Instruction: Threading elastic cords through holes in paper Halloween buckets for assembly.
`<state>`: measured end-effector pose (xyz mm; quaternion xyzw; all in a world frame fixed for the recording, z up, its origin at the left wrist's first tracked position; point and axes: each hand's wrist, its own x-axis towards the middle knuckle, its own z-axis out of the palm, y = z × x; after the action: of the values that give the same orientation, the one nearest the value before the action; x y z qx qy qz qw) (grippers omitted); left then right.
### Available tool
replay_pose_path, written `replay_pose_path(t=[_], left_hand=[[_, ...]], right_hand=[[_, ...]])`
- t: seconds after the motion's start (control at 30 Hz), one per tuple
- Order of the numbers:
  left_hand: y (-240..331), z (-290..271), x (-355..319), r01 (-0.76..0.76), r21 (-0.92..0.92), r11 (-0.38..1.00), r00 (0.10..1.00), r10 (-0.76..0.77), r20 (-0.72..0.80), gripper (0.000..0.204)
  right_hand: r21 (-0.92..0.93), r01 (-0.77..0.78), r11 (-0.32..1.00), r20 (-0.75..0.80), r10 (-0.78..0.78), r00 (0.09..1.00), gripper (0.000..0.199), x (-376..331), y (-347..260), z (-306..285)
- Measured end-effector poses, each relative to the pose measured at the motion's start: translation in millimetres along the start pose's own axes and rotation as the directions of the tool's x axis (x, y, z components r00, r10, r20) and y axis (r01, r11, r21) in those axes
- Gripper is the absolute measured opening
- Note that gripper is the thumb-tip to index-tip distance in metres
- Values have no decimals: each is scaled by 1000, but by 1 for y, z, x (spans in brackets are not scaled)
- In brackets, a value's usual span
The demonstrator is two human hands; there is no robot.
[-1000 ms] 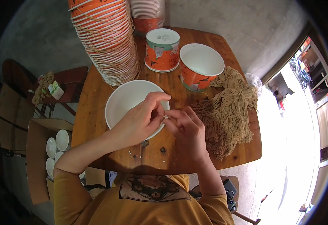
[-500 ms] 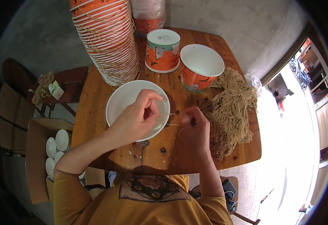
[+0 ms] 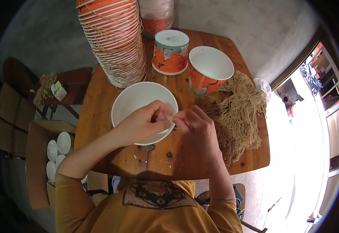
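Note:
An upright bucket with a white inside (image 3: 128, 101) stands before me on the wooden table (image 3: 95, 128). My left hand (image 3: 150, 120) reaches over its opening, thumb and fingers pinched together on a thin string. Just outside the right rim, my right hand (image 3: 197, 125) is closed too, its fingertips almost meeting those of the left. Only short bits of the pale string (image 3: 171, 121) show between the fingertips; the rest is hidden by the fingers. To the right of my right hand lies a thick bundle of tan strings (image 3: 242, 112).
A tall nested stack of orange buckets (image 3: 115, 42) rises at the back left, strings hanging around it. Behind the white bucket are an upturned orange bucket (image 3: 170, 58) and an upright one (image 3: 208, 79). A cardboard box (image 3: 37, 167) with white containers sits on the floor at left.
My right hand has moved left and slightly up, up against the left fingertips. The string stretched between the hands is now mostly hidden. My left hand has shifted slightly right and down.

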<state>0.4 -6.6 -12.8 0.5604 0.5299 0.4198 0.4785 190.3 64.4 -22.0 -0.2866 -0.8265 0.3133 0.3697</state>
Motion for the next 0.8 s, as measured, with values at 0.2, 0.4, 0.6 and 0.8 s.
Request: replay_pose_path(t=[0.2, 0.4, 0.6, 0.8], left_hand=[[0, -4, 3, 129, 41, 991, 992, -129, 1, 12], [4, -5, 9, 241, -300, 923, 970, -240, 42, 8], [4, -2, 13, 233, -406, 884, 972, -223, 73, 8], [2, 4, 11, 96, -173, 980, 995, -92, 32, 14]], right_hand=[[-286, -249, 925, 298, 333, 895, 22, 14, -20, -37], [-70, 46, 996, 529, -2, 849, 16, 14, -12, -49], [151, 128, 980, 416, -181, 891, 8, 24, -20, -34], [170, 125, 978, 324, -175, 930, 8, 45, -5, -29]])
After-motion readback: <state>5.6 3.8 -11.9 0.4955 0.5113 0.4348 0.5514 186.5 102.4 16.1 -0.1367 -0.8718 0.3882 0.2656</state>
